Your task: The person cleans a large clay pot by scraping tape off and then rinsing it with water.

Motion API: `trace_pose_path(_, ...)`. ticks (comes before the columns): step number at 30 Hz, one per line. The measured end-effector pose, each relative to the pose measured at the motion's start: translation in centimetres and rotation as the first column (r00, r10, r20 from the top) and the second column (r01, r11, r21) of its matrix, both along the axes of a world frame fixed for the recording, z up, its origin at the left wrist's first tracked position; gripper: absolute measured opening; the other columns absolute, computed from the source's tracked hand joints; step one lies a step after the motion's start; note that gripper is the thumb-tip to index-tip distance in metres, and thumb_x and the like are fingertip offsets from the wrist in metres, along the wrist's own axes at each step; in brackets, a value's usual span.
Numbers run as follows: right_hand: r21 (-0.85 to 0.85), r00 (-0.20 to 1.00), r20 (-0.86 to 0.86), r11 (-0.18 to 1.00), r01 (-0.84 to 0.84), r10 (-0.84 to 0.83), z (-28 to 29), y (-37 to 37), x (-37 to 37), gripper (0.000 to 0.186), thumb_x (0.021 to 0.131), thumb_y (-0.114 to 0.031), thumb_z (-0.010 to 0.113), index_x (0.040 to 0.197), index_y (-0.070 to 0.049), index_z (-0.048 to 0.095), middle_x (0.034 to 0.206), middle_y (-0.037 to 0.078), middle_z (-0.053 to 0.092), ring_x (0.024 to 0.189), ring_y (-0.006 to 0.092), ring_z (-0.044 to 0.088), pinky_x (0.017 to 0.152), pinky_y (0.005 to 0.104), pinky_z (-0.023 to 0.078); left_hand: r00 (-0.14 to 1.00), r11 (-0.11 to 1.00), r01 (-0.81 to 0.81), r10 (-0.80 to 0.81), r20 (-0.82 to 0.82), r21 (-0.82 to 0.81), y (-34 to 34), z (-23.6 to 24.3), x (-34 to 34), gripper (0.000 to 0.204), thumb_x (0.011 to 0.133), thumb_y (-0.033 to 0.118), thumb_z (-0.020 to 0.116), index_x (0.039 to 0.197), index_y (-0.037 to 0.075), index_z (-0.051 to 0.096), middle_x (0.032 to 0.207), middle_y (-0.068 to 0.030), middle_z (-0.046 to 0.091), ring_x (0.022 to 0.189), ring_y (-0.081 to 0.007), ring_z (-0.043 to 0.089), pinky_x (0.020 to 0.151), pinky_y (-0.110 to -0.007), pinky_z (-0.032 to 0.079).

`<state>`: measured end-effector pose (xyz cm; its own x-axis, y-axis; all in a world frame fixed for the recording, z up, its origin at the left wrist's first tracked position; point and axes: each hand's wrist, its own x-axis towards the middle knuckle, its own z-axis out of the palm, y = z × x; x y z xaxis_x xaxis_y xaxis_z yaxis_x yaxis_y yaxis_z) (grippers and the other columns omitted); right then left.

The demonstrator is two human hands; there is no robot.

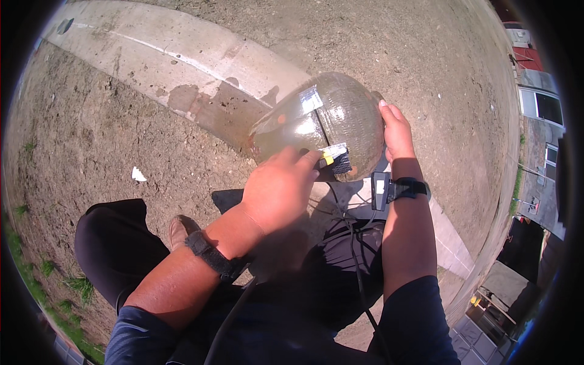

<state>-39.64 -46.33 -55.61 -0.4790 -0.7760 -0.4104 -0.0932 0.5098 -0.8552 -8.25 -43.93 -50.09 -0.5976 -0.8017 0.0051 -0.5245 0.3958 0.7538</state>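
Note:
A large, glossy, greenish-brown rounded vessel lies tilted in front of me, with faint mesh texture under its shine. A silver patch sits near its top, joined by a dark line to a lower silver strip. Beside that strip is a piece of black mesh. My left hand is closed at the vessel's near side, its fingertips on a small yellow-ended object, whose kind is mostly hidden. My right hand grips the vessel's right end, thumb up; its other fingers are largely hidden.
Under the vessel runs a concrete strip with wet patches, crossing dry bare soil. A white scrap lies at left. Black cables hang from my wrist straps over my lap. Buildings stand at the far right.

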Motion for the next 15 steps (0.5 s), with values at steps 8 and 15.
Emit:
trace_pose_path(8,0.000,0.999,0.032,1.000,0.018,-0.018,0.46,-0.04,0.51,0.032,0.104,-0.032,0.058,0.112,-0.003,0.068,0.104,0.004,0.069,0.096,0.0125,0.060,0.087,0.0283,0.046,1.000,1.000,0.006,-0.006,0.002,0.018,-0.05,0.04,0.01,0.037,0.092,0.015,0.063,0.129,0.013,0.060,0.096,-0.0161,0.061,0.077,-0.0394,0.065,0.065,-0.048,0.055)
trace_pose_path(15,0.017,0.999,0.028,1.000,0.020,-0.021,0.49,-0.11,0.39,0.032,0.104,-0.032,0.057,0.112,-0.003,0.067,0.104,0.004,0.069,0.097,0.0123,0.060,0.087,0.0284,0.046,1.000,0.999,0.008,-0.008,0.013,0.039,0.00,0.00,0.06,0.038,0.092,0.015,0.063,0.130,0.013,0.060,0.095,-0.0160,0.061,0.077,-0.0392,0.065,0.066,-0.048,0.055)
